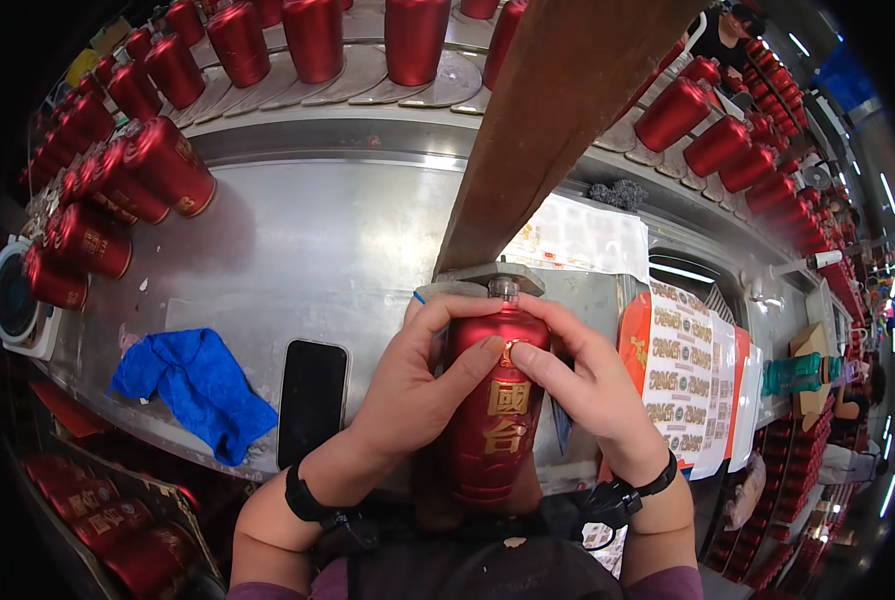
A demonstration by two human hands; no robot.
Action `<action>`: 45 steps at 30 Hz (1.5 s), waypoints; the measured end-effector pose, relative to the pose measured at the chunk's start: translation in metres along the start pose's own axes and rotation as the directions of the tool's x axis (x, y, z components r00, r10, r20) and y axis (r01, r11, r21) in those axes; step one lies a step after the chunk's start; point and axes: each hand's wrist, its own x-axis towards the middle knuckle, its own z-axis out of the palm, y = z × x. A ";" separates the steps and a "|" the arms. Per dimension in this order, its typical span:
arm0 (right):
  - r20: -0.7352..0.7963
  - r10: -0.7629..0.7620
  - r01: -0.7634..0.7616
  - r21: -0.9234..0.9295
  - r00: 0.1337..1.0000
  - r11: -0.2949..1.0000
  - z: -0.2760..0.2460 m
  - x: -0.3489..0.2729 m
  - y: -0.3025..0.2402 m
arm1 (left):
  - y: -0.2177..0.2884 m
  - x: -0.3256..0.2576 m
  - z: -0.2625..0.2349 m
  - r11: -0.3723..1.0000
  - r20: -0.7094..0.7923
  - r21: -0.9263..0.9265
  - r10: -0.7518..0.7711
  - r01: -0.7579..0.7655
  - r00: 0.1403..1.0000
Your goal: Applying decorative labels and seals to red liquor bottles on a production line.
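Observation:
A glossy red bottle (488, 462) with gold characters stands tilted against the near edge of the metal table, its clear stopper (505, 288) pointing away from me. My left hand (418, 385) and my right hand (593, 375) are both closed round its shoulder. Both thumbs press side by side on the front, just above the large gold characters, partly covering a small gold emblem there. My other fingers curl behind the neck, where their tips are partly hidden. Right of my right hand lie sheets of gold-printed stickers (680, 372).
A brown post (543, 140) rises beyond the bottle. On the metal table (298, 240) lie a blue cloth (193, 390) and a black phone (314, 400). Several red bottles (173, 165) stand at left; more line the conveyor (348, 88) behind. Another person (725, 40) is at far right.

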 end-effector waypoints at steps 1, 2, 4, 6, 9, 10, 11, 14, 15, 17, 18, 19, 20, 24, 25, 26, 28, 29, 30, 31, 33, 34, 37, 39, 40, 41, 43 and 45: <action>-0.002 0.003 -0.003 0.001 1.000 1.000 0.000 0.000 -0.001 | -0.001 0.000 -0.001 0.999 -0.003 0.047 0.021 -0.021 1.000; 0.004 0.039 -0.039 0.024 0.999 0.999 -0.001 0.000 -0.004 | 0.000 0.000 -0.001 0.999 -0.002 0.046 0.018 -0.018 1.000; 0.008 0.077 -0.077 0.048 0.997 0.996 -0.003 0.001 -0.005 | 0.003 -0.001 0.001 0.997 0.004 -0.064 -0.037 0.038 0.999; 0.013 0.091 -0.091 0.015 0.996 0.996 -0.005 0.003 -0.003 | 0.004 0.000 0.002 0.997 0.006 -0.073 -0.033 0.034 0.999; -0.005 0.089 -0.089 -0.043 0.996 0.995 -0.001 0.007 -0.006 | 0.001 -0.001 0.001 0.998 0.005 -0.065 -0.024 0.024 1.000; -0.009 0.090 -0.090 -0.040 0.996 0.995 -0.001 0.008 -0.008 | 0.001 0.000 0.000 0.998 0.007 -0.053 -0.014 0.014 1.000; -0.008 0.120 -0.120 -0.040 0.993 0.992 -0.002 0.007 -0.009 | 0.001 0.000 0.000 0.999 0.012 -0.052 -0.018 0.018 1.000; 0.003 0.173 -0.173 0.082 0.985 0.981 -0.007 0.009 -0.010 | 0.001 0.000 -0.001 1.000 0.000 0.011 -0.021 0.021 1.000; 0.021 0.194 -0.194 0.198 0.981 0.961 -0.009 0.008 -0.009 | 0.002 0.000 -0.001 0.999 -0.006 0.006 -0.038 0.038 0.999; 0.012 0.191 -0.189 0.206 0.982 0.960 -0.012 0.003 -0.007 | 0.004 -0.001 -0.001 0.998 -0.010 0.007 -0.059 0.059 0.998; 0.008 0.188 -0.185 0.207 0.982 0.961 -0.012 0.001 -0.005 | 0.005 -0.001 -0.001 0.998 -0.008 0.013 -0.067 0.067 0.998; 0.003 0.185 -0.181 0.210 0.983 0.961 -0.012 -0.003 -0.004 | 0.007 -0.001 0.000 0.997 -0.006 0.019 -0.076 0.076 0.997; -0.002 0.186 -0.181 0.219 0.983 0.959 -0.010 -0.007 -0.003 | 0.008 -0.002 0.000 0.996 -0.001 0.026 -0.083 0.083 0.997; -0.056 0.146 -0.146 0.002 0.988 0.989 -0.002 -0.012 0.008 | 0.009 -0.004 0.003 0.997 0.016 0.028 -0.072 0.072 0.997; -0.078 0.127 -0.122 0.057 0.989 0.991 -0.002 -0.008 0.013 | 0.008 -0.003 0.004 0.998 0.016 0.045 -0.052 0.051 0.999; -0.082 0.142 -0.138 0.055 0.986 0.989 -0.004 -0.008 0.014 | 0.008 -0.003 0.003 0.997 0.022 0.051 -0.057 0.056 0.998; -0.112 0.151 -0.134 0.148 0.982 0.980 -0.004 -0.006 0.012 | 0.010 -0.006 0.002 0.989 0.009 0.113 -0.093 0.092 0.996; -0.135 0.162 -0.128 0.230 0.977 0.965 -0.002 -0.008 0.012 | 0.009 -0.010 0.001 0.988 0.010 0.118 -0.101 0.099 0.995; -0.106 0.181 -0.162 0.169 0.978 0.972 -0.009 -0.015 0.014 | 0.007 -0.015 0.000 0.983 -0.009 0.166 -0.083 0.083 0.997; -0.106 0.183 -0.163 0.173 0.977 0.971 -0.008 -0.020 0.014 | 0.004 -0.019 -0.003 0.975 -0.029 0.212 -0.058 0.063 0.998; -0.116 0.104 -0.087 0.142 0.988 0.986 -0.003 -0.035 0.013 | 0.000 -0.028 -0.007 0.953 0.002 0.282 -0.111 0.106 0.994; -0.084 0.110 -0.103 0.079 0.990 0.991 -0.002 -0.042 0.019 | 0.001 -0.033 -0.005 0.972 0.021 0.201 -0.125 0.118 0.992; -0.094 0.045 -0.037 0.079 0.995 0.996 0.016 -0.051 0.027 | 0.003 -0.038 0.001 0.985 0.070 0.120 -0.132 0.123 0.989; -0.053 0.095 -0.090 0.092 0.994 0.992 0.015 -0.051 0.028 | 0.002 -0.038 0.002 0.986 0.100 0.120 -0.125 0.113 0.987; -0.047 0.090 -0.082 0.150 0.995 0.985 0.015 -0.051 0.032 | 0.001 -0.038 0.002 0.988 0.104 0.109 -0.118 0.106 0.988; -0.043 0.084 -0.074 0.207 0.996 0.975 0.015 -0.052 0.035 | 0.000 -0.038 0.002 0.990 0.110 0.097 -0.110 0.099 0.988; -0.031 0.085 -0.073 0.288 0.996 0.955 0.016 -0.053 0.042 | -0.001 -0.039 0.001 0.990 0.111 0.090 -0.116 0.106 0.987; -0.019 0.086 -0.073 0.361 0.996 0.930 0.018 -0.053 0.038 | -0.001 -0.041 0.000 0.991 0.113 0.078 -0.119 0.110 0.987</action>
